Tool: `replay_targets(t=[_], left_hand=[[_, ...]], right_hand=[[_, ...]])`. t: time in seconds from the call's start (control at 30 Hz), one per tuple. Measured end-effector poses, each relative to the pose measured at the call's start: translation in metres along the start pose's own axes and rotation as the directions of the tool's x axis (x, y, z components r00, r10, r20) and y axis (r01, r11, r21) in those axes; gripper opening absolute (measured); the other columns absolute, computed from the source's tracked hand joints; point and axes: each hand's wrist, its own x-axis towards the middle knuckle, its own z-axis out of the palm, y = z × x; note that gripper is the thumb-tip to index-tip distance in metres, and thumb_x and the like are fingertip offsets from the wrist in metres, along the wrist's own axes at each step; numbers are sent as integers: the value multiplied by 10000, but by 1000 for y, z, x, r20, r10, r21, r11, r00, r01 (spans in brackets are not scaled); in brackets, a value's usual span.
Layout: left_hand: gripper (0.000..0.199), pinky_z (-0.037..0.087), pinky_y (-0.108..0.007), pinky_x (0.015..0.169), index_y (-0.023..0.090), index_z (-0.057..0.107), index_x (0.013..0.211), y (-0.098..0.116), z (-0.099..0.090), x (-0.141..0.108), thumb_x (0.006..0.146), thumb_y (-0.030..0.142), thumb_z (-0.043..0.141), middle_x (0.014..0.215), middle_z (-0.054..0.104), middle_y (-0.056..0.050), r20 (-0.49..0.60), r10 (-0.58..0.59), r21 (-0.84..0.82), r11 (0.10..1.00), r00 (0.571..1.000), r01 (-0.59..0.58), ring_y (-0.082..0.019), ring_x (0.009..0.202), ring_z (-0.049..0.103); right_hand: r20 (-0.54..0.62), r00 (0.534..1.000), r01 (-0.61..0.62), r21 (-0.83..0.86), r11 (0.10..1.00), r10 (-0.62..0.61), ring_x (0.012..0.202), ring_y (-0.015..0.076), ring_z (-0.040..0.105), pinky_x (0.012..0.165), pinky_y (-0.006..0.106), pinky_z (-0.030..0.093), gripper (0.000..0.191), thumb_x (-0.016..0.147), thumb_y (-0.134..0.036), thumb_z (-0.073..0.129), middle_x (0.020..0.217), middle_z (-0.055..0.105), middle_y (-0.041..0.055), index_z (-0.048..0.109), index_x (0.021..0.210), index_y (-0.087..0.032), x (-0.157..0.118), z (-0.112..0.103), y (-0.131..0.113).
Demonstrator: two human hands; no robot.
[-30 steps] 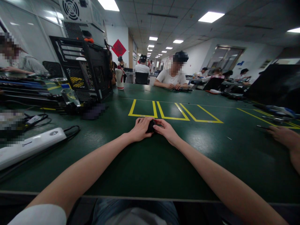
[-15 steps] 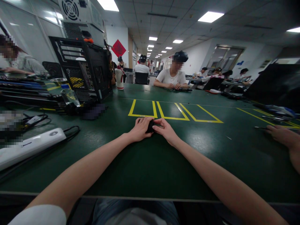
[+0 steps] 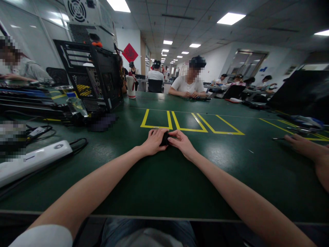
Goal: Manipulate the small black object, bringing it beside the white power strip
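Observation:
A small black object (image 3: 165, 138) rests at the middle of the green table (image 3: 164, 185), just in front of the yellow tape outlines (image 3: 189, 130). My left hand (image 3: 155, 141) is wrapped over it from the left, fingers bent around it, and hides much of it. From the right, my right hand (image 3: 180, 142) touches the same object with its thumb and fingertips. What the black object is cannot be made out.
A black computer case (image 3: 100, 75) and a red-and-white cup (image 3: 131, 87) stand at the back left. A white power strip (image 3: 48, 156) with cables lies at left. Another person's hand (image 3: 305, 145) holds a thin tool at right. A person (image 3: 189, 80) sits opposite.
The other person's hand at the right edge has moved a little to the left with its tool. My two hands have barely moved around the black object.

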Motion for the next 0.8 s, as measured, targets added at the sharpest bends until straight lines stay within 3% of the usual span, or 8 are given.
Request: replay_targets(t=[0.17,0.33,0.5,0.8], left_hand=[[594,252,-431,930,212,258,1192,-1,0,0,686,267,565,1159,442,-88,2,-1,-4,1000,1000,1,-255,1096,399],[589,246,-437,936,219,265,1189,-1,0,0,686,271,567,1172,435,-84,9,-12,-5,1000,1000,12,-255,1099,400],[590,250,-434,937,218,263,1190,1,0,1,690,278,570,1166,440,-84,8,-12,-10,1000,1000,12,-251,1099,402],[601,248,-433,937,214,262,1191,0,0,0,680,257,575,1167,434,-86,5,-7,-15,1000,1000,7,-254,1104,394]], right_hand=[[4,999,-34,-39,999,35,946,154,531,881,377,409,365,678,-327,616,1058,544,44,515,1011,-218,2,-2,2],[35,999,21,-7,1000,-21,952,146,534,907,354,400,329,639,-265,656,1008,552,21,520,934,-218,-1,1,-3],[1,1000,22,-8,1000,-22,901,141,545,861,356,430,256,669,-320,625,978,554,15,523,880,-218,0,2,-1],[22,1000,-5,-25,1000,5,931,153,549,889,373,403,340,665,-293,631,1040,556,43,528,976,-203,3,-1,1]])
